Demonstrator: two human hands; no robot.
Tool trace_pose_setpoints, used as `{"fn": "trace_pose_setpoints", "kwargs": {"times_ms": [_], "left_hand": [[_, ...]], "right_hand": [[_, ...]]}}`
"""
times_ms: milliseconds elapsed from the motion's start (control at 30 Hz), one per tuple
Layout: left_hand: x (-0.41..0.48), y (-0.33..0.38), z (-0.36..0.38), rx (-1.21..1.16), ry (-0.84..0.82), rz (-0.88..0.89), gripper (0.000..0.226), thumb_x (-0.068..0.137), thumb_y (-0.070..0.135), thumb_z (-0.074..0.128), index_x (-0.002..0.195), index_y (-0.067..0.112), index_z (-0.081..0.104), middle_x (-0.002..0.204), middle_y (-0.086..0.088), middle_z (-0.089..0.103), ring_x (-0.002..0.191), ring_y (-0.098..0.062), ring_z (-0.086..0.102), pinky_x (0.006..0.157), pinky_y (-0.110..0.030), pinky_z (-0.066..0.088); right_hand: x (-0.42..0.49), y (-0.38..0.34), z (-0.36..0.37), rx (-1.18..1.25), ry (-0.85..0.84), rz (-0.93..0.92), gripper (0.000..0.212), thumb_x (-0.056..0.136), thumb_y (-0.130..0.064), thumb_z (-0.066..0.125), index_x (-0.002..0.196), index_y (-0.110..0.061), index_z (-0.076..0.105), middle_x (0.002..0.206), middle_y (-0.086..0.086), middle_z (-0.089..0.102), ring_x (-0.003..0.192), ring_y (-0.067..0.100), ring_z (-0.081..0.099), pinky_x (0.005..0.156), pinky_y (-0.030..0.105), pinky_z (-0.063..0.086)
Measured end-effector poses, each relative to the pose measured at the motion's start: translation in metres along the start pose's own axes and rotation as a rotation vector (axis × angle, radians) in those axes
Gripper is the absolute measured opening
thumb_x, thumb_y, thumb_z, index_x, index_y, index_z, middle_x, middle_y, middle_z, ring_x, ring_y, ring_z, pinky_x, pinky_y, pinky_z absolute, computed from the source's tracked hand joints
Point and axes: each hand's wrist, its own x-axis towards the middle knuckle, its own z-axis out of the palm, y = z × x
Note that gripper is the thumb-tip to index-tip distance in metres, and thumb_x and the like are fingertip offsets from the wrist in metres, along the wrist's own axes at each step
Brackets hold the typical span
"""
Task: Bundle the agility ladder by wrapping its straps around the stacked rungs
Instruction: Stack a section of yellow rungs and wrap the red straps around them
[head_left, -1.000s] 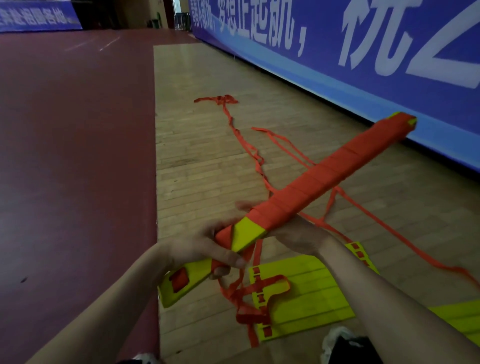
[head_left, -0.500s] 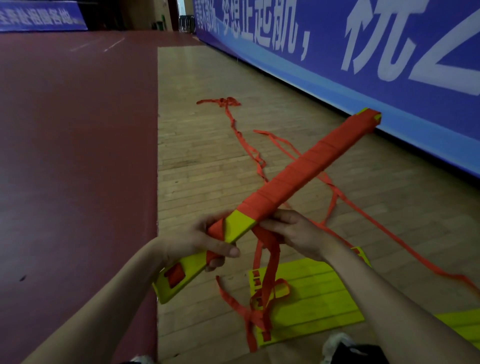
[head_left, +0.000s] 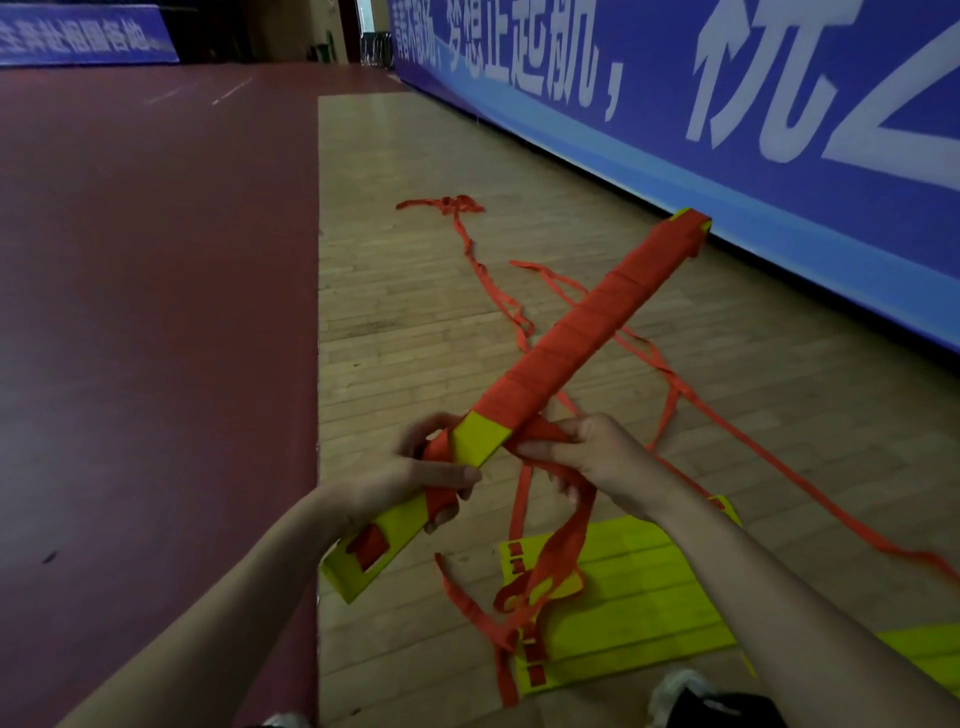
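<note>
Nearest, beside a shoe (head_left: 675, 688), several loose yellow rungs (head_left: 639, 597) flat on the wood floor (head_left: 415, 322), not yet stacked, with orange strap (head_left: 569, 535) draped over them. Just above, held up clear of the floor: the stacked rungs (head_left: 571, 338), a long stiff bar slanting away to the right, wound in orange for most of its length, bare yellow only at the near end. Curled round that near end, the left hand (head_left: 415, 483), thumb on top, pinning a turn of webbing. Closed on the strap just under the bar, at the edge of the last turn, the right hand (head_left: 597, 457). As a bundle, probably light and rigid, so one fist near the end likely enough. Webbing soft and flat, apt to twist and slacken unless kept taut, so best taken close to the bar. Beyond, long tails (head_left: 493, 280) trailing over the boards, bunched at the far end, liable to snag. Open room to the left over the dark red court (head_left: 156, 312). On the right, a blue banner (head_left: 779, 156), seemingly near the bar's far tip, so little swing room there.
</note>
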Motion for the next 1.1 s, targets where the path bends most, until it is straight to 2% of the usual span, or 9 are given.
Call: {"fn": "trace_pose_setpoints", "kwargs": {"times_ms": [133, 333, 433, 567, 667, 800, 900, 1000, 1100], "left_hand": [[0.005, -0.002, 0.001, -0.055, 0.069, 0.045, 0.05, 0.072, 0.003, 0.072, 0.116, -0.002, 0.048, 0.071, -0.016, 0.058, 0.048, -0.024, 0.052, 0.044, -0.027, 0.043], [0.017, -0.004, 0.008, -0.113, 0.214, 0.056, 0.03, 0.083, -0.003, 0.065, 0.108, 0.003, 0.05, 0.07, -0.016, 0.058, 0.047, -0.025, 0.052, 0.044, -0.027, 0.041], [0.027, -0.009, 0.014, -0.09, 0.269, 0.054, 0.027, 0.083, -0.001, 0.066, 0.105, 0.004, 0.051, 0.068, -0.015, 0.059, 0.045, -0.024, 0.052, 0.045, -0.027, 0.04], [0.034, -0.014, 0.017, -0.007, 0.308, 0.076, 0.025, 0.084, -0.002, 0.066, 0.101, 0.011, 0.053, 0.065, -0.013, 0.06, 0.043, -0.022, 0.05, 0.045, -0.026, 0.039], [0.033, -0.019, 0.026, 0.199, 0.387, 0.146, 0.025, 0.088, 0.003, 0.064, 0.104, 0.017, 0.052, 0.071, -0.011, 0.059, 0.048, -0.021, 0.052, 0.043, -0.032, 0.043], [0.027, -0.03, 0.037, 0.916, 0.611, 0.25, 0.044, 0.095, 0.024, 0.056, 0.134, 0.028, 0.036, 0.1, -0.006, 0.066, 0.081, -0.03, 0.065, 0.066, -0.046, 0.053], [0.024, -0.035, 0.042, 1.258, 0.65, 0.445, 0.055, 0.098, 0.023, 0.05, 0.14, 0.03, 0.015, 0.11, -0.005, 0.06, 0.078, -0.029, 0.065, 0.055, -0.042, 0.053], [0.023, -0.031, 0.046, 1.391, 0.682, 0.44, 0.042, 0.101, 0.028, 0.043, 0.138, 0.022, 0.025, 0.11, -0.001, 0.054, 0.087, -0.022, 0.063, 0.056, -0.033, 0.046], [0.021, -0.027, 0.048, 1.184, 0.66, 0.465, 0.042, 0.094, 0.041, 0.055, 0.123, 0.012, 0.044, 0.101, -0.005, 0.06, 0.085, -0.026, 0.064, 0.06, -0.037, 0.049]], "right_hand": [[-0.002, -0.001, -0.004, -0.007, 0.03, -0.075, 0.008, 0.082, -0.008, 0.071, 0.077, -0.005, 0.065, 0.048, 0.003, 0.059, 0.036, 0.007, 0.051, 0.038, 0.018, 0.043], [-0.005, -0.009, 0.007, -0.055, 0.173, -0.249, 0.015, 0.088, -0.012, 0.067, 0.073, -0.01, 0.068, 0.041, -0.014, 0.049, 0.035, -0.003, 0.041, 0.039, 0.008, 0.028], [0.004, -0.004, 0.016, -0.145, 0.254, -0.303, 0.032, 0.086, -0.03, 0.071, 0.076, 0.001, 0.069, 0.053, -0.001, 0.048, 0.045, 0.004, 0.037, 0.044, 0.021, 0.026], [0.008, -0.004, 0.025, -0.252, 0.316, -0.325, 0.043, 0.089, -0.033, 0.066, 0.073, 0.007, 0.063, 0.049, 0.002, 0.042, 0.039, 0.004, 0.034, 0.044, 0.025, 0.026], [0.009, -0.005, 0.03, -0.359, 0.389, -0.309, 0.053, 0.091, -0.038, 0.062, 0.058, 0.0, 0.048, 0.046, -0.001, 0.034, 0.042, 0.009, 0.031, 0.048, 0.03, 0.025], [0.009, -0.012, 0.037, -0.355, 0.441, -0.217, 0.055, 0.092, -0.046, 0.057, 0.05, -0.013, 0.042, 0.041, -0.003, 0.037, 0.041, 0.008, 0.041, 0.048, 0.026, 0.028], [0.006, -0.018, 0.042, -0.248, 0.443, -0.166, 0.053, 0.087, -0.051, 0.061, 0.05, -0.014, 0.053, 0.036, -0.009, 0.044, 0.039, 0.003, 0.044, 0.048, 0.018, 0.031], [0.007, -0.014, 0.045, -0.075, 0.488, -0.146, 0.048, 0.084, -0.05, 0.066, 0.063, -0.007, 0.066, 0.047, -0.004, 0.054, 0.043, 0.006, 0.047, 0.05, 0.024, 0.037], [0.009, -0.009, 0.042, -0.008, 0.516, -0.164, 0.044, 0.087, -0.044, 0.066, 0.054, -0.016, 0.058, 0.038, -0.009, 0.042, 0.037, 0.004, 0.04, 0.047, 0.024, 0.031]]}}
